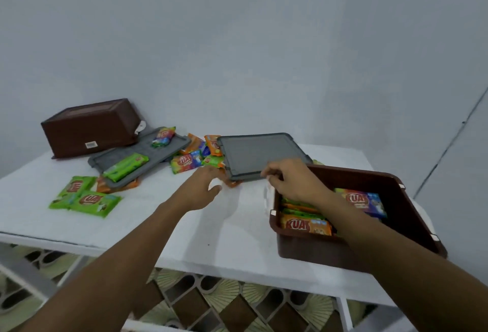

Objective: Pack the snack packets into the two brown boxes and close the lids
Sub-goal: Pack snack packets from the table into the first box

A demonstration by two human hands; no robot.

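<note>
A white desk (237, 239) holds an open brown plastic box (303, 251) on the right, with snack packets (306, 224) inside. A flat grey plastic lid (253, 154) lies just behind the box. The right hand (295, 183) reaches over the box, and its fingers (272, 174) curl round the lid's near edge. The left hand (203, 191) is at the lid's near left corner, beside a small orange packet (233, 184). I cannot tell if its fingers (211, 173) hold anything.

A white counter (232, 247) has a pale grey-blue wall (237, 41) behind it; beneath the counter, floor tiles (224, 302) show brown diamonds and cream fans.
</note>
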